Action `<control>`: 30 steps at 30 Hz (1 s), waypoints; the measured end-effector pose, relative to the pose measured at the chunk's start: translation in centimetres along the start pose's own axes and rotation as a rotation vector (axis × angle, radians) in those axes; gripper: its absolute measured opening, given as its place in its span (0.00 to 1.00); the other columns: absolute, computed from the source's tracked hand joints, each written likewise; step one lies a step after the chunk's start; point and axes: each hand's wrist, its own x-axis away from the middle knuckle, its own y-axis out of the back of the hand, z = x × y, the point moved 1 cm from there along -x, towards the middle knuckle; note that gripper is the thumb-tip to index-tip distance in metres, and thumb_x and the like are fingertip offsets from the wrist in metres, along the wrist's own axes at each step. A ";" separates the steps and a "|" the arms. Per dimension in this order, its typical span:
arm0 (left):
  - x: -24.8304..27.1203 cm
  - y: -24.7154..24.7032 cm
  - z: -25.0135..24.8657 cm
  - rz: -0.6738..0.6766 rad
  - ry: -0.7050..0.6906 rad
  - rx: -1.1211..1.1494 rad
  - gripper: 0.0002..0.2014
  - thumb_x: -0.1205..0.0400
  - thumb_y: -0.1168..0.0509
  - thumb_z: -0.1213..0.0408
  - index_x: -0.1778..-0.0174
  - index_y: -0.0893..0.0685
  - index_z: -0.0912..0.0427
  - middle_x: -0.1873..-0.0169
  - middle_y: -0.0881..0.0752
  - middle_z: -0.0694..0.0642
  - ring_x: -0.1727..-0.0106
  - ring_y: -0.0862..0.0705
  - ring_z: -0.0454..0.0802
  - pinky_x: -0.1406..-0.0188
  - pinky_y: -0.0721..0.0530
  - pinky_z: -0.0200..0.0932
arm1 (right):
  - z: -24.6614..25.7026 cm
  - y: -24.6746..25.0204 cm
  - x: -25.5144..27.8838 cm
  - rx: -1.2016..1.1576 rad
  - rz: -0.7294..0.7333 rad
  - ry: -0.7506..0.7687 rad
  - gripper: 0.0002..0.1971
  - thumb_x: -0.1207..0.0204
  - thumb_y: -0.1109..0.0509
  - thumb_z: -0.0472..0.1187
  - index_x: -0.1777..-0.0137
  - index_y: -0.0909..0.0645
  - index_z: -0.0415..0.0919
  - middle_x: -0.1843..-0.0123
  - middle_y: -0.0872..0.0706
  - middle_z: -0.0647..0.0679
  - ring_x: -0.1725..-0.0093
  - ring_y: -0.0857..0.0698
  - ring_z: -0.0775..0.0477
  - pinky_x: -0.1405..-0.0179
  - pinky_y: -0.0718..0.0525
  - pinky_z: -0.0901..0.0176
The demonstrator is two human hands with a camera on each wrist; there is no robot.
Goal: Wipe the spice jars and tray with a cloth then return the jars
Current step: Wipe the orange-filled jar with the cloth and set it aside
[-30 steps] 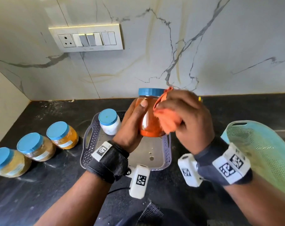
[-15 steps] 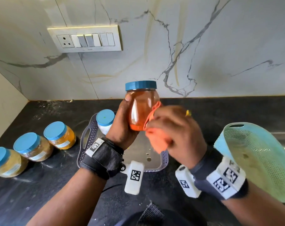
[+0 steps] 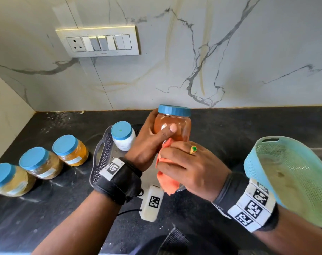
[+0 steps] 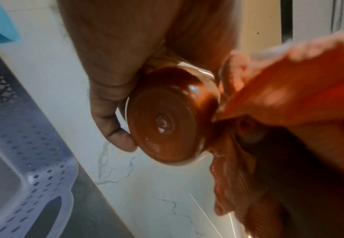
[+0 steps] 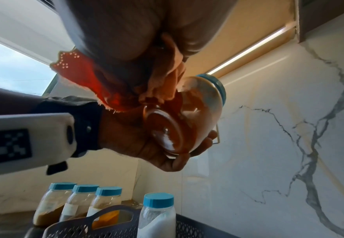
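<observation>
Three yellow-brown spice jars [image 3: 40,162] stand at 9 o'clock beside the tray [image 3: 103,155], which holds a white-powder jar [image 3: 123,137]. The left hand [image 3: 149,144] is clamped round the lifted red spice jar [image 3: 174,126]; the right hand [image 3: 189,168] pinches the orange cloth [image 3: 165,179] against its base. Risk: wiping pressure could twist the jar loose. The mesh basket [image 3: 285,173] crowds 3 o'clock.

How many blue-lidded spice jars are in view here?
5. Three stand in a row on the counter left of the tray. The white-filled jar stands in the tray. The left hand holds the red-filled jar. None appear hidden.
</observation>
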 end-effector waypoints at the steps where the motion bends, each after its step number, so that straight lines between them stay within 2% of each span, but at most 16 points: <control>1: 0.0 0.0 0.1 0.004 0.006 0.032 0.44 0.31 0.17 0.44 0.24 0.26 0.62 0.40 0.11 0.60 0.40 0.12 0.55 0.42 0.12 0.50 | -0.6 0.3 0.0 0.001 -0.016 -0.018 0.06 0.17 0.29 0.35 0.48 0.10 0.42 0.44 0.10 0.44 0.44 0.13 0.42 0.44 0.13 0.48; 4: 0.0 -0.4 0.4 0.020 0.023 0.104 0.44 0.29 0.18 0.44 0.24 0.27 0.64 0.38 0.12 0.60 0.37 0.13 0.55 0.41 0.14 0.51 | -4.2 1.5 -0.8 -0.046 -0.113 -0.173 0.13 0.24 0.31 0.27 0.47 0.09 0.41 0.43 0.11 0.43 0.43 0.16 0.42 0.48 0.13 0.52; 7: -0.1 -0.9 0.5 0.042 0.013 0.112 0.43 0.31 0.18 0.42 0.27 0.25 0.61 0.39 0.12 0.57 0.36 0.13 0.53 0.41 0.14 0.48 | -6.9 2.7 -1.8 -0.122 -0.225 -0.383 0.17 0.32 0.26 0.20 0.49 0.09 0.39 0.45 0.13 0.43 0.43 0.16 0.45 0.42 0.21 0.66; 9: -0.1 -0.9 0.4 0.045 -0.001 0.115 0.42 0.30 0.18 0.42 0.27 0.24 0.60 0.37 0.12 0.58 0.35 0.14 0.55 0.39 0.14 0.51 | -6.8 2.7 -1.7 -0.150 -0.248 -0.442 0.19 0.34 0.23 0.19 0.48 0.10 0.38 0.44 0.13 0.42 0.43 0.15 0.43 0.40 0.22 0.65; 11: -0.2 -0.8 0.3 0.040 -0.011 0.134 0.42 0.29 0.19 0.43 0.24 0.25 0.62 0.35 0.13 0.61 0.34 0.14 0.57 0.38 0.15 0.53 | -5.4 2.4 -0.9 -0.158 -0.227 -0.393 0.19 0.35 0.21 0.20 0.47 0.09 0.39 0.42 0.14 0.44 0.42 0.16 0.43 0.41 0.18 0.60; 13: -0.2 -0.5 0.4 0.010 -0.016 0.174 0.43 0.28 0.19 0.43 0.24 0.26 0.65 0.35 0.13 0.63 0.36 0.14 0.57 0.40 0.14 0.52 | -3.6 1.7 0.3 -0.125 -0.164 -0.252 0.13 0.29 0.19 0.28 0.47 0.09 0.42 0.42 0.13 0.45 0.41 0.17 0.44 0.43 0.14 0.54; 15: -0.2 -0.2 0.6 0.003 -0.022 0.193 0.45 0.28 0.19 0.43 0.23 0.27 0.68 0.33 0.16 0.70 0.34 0.15 0.64 0.36 0.15 0.59 | -2.4 1.1 1.2 -0.097 -0.110 -0.168 0.11 0.27 0.19 0.32 0.46 0.09 0.43 0.40 0.15 0.47 0.41 0.17 0.43 0.38 0.14 0.53; 17: -0.2 -0.4 0.6 0.034 -0.025 0.201 0.47 0.27 0.20 0.44 0.21 0.30 0.70 0.30 0.20 0.75 0.32 0.18 0.67 0.33 0.19 0.63 | -3.1 1.4 1.0 -0.124 -0.135 -0.208 0.12 0.28 0.18 0.31 0.47 0.08 0.42 0.40 0.16 0.47 0.42 0.15 0.43 0.42 0.12 0.50; 19: -0.4 -0.8 0.4 0.065 -0.022 0.187 0.49 0.27 0.20 0.44 0.20 0.32 0.71 0.30 0.21 0.76 0.32 0.19 0.66 0.33 0.20 0.63 | -4.8 2.2 -0.1 -0.176 -0.236 -0.346 0.13 0.31 0.18 0.26 0.49 0.08 0.41 0.44 0.15 0.44 0.45 0.14 0.43 0.48 0.14 0.50; 22: -0.8 -1.5 -0.1 0.099 -0.035 0.180 0.50 0.25 0.21 0.44 0.20 0.34 0.77 0.31 0.23 0.81 0.32 0.21 0.67 0.30 0.22 0.65 | -6.4 3.4 -1.6 -0.227 -0.356 -0.475 0.12 0.28 0.23 0.22 0.50 0.09 0.37 0.48 0.14 0.41 0.46 0.13 0.43 0.47 0.15 0.51; 25: -0.9 -1.4 -1.2 0.093 -0.007 0.234 0.51 0.26 0.22 0.42 0.20 0.33 0.77 0.37 0.19 0.72 0.39 0.17 0.63 0.40 0.17 0.58 | -4.7 2.9 -1.1 -0.257 -0.305 -0.432 0.08 0.28 0.22 0.27 0.51 0.09 0.38 0.45 0.14 0.43 0.46 0.14 0.43 0.47 0.15 0.51; 27: -0.8 -0.9 -1.5 0.054 0.008 0.284 0.43 0.23 0.26 0.42 0.23 0.26 0.72 0.42 0.15 0.68 0.46 0.13 0.60 0.48 0.13 0.53 | -3.2 2.2 -0.1 -0.242 -0.222 -0.346 0.06 0.26 0.20 0.33 0.50 0.09 0.40 0.43 0.15 0.47 0.45 0.15 0.45 0.48 0.15 0.51; 29: -0.8 -0.7 -1.7 0.031 0.001 0.340 0.27 0.17 0.35 0.44 0.31 0.17 0.62 0.49 0.11 0.63 0.52 0.11 0.57 0.52 0.11 0.52 | -2.2 1.2 0.8 -0.177 -0.135 -0.248 0.09 0.27 0.18 0.34 0.48 0.09 0.42 0.42 0.13 0.47 0.42 0.16 0.43 0.48 0.14 0.49; 30: -0.8 -0.7 -1.8 0.006 0.003 0.353 0.23 0.14 0.40 0.46 0.35 0.14 0.59 0.52 0.10 0.61 0.54 0.10 0.55 0.54 0.11 0.51 | -1.9 0.8 1.1 -0.137 -0.102 -0.208 0.11 0.28 0.17 0.33 0.47 0.09 0.43 0.41 0.12 0.46 0.41 0.17 0.42 0.49 0.14 0.47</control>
